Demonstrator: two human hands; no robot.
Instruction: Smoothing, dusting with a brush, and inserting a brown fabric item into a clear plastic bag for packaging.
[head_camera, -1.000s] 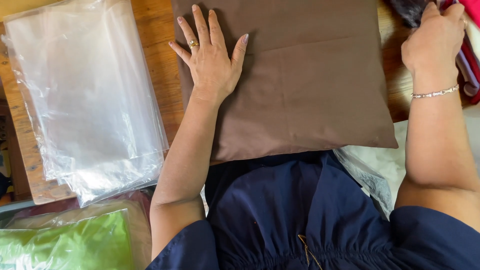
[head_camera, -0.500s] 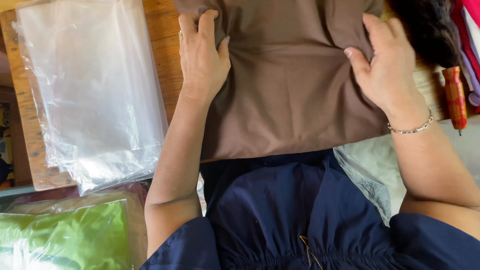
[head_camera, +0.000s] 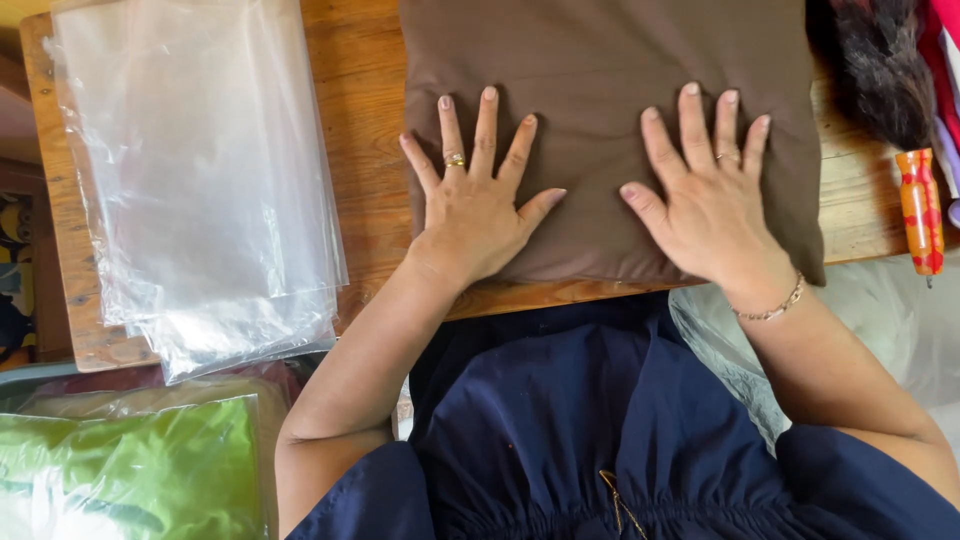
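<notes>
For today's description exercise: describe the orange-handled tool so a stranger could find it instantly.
Start at the wooden table and follow its right edge past the brown cushion. There lies the orange-handled tool, a dark fluffy head above it; its bright orange handle is unlike anything nearby.

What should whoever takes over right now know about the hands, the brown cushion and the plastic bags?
Left hand: flat, fingers spread, on the brown cushion.
Right hand: flat on the same cushion, beside the left.
The cushion lies on the wooden table, unbagged.
Stack of clear plastic bags lies left of it, untouched.
A bagged green cushion sits lower left.
Left: bagging, it seems.
</notes>
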